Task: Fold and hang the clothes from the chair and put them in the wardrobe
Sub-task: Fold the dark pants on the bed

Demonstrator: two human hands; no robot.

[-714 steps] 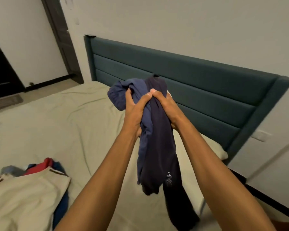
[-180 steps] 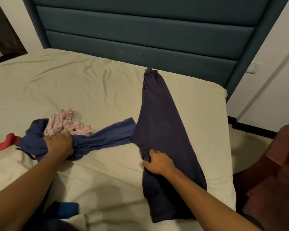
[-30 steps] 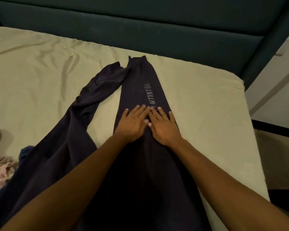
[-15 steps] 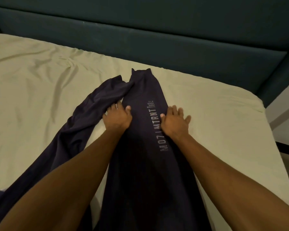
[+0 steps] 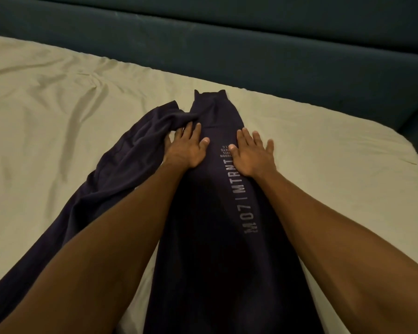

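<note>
Dark navy jersey track pants (image 5: 217, 237) with grey printed lettering lie lengthwise on the pale cream bedsheet (image 5: 58, 104), cuffs toward the teal padded headboard (image 5: 251, 44). One leg is flat down the middle; the other leg (image 5: 121, 169) is splayed off to the left, bunched near its cuff.

Left hand (image 5: 186, 148) is flat on the left edge of the straight leg, fingers (image 5: 190, 131) spread, tips touching the bunched cuff. Right hand (image 5: 252, 154) is flat on the right edge, fingers apart. Neither is gripping anything.

Risks:
- Stacking the splayed leg while it's bunched locks in creases.
- Slippery jersey on a loose sheet means dragging could skew the flat leg.
- Seams could misalign, making the fold crooked.
</note>
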